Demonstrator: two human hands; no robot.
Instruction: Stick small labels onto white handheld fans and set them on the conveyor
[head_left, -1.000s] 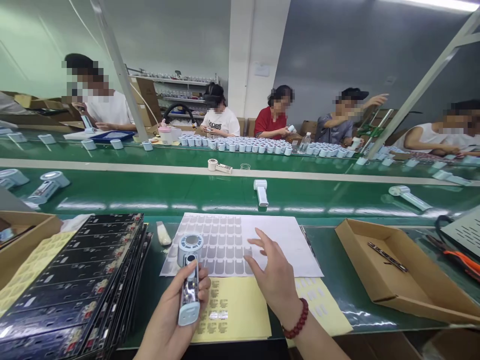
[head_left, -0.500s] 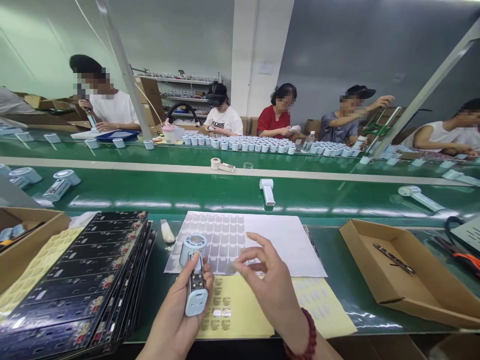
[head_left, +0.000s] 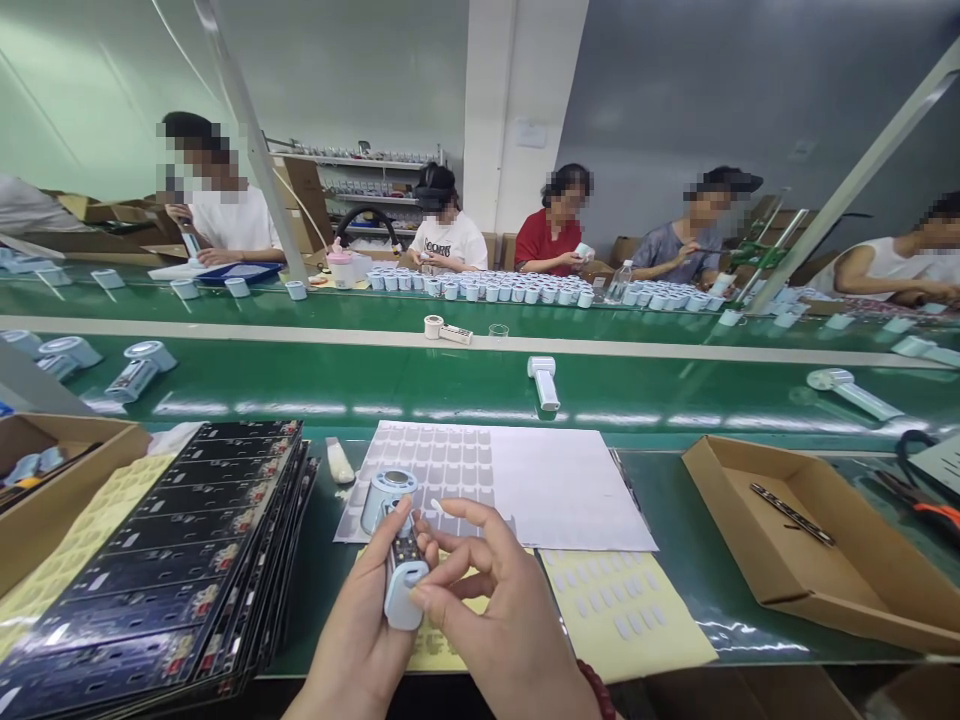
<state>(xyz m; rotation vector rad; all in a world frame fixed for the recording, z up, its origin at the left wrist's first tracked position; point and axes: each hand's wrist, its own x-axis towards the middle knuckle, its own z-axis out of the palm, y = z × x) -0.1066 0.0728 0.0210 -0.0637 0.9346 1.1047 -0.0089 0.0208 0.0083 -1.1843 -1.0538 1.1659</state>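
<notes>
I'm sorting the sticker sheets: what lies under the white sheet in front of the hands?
Under the white sheet lie yellow backing sheets, sticking out at its near edge. How far they run beneath it is covered, and the hands hide the left one.

White T-shirt [head_left: 448, 243] of the person across from me: dark print on the chest, too blurred for me to read.
Wall notice [head_left: 529, 135]: too small to read.
Sticker sheets [head_left: 626, 600] before me: no legible print.
</notes>
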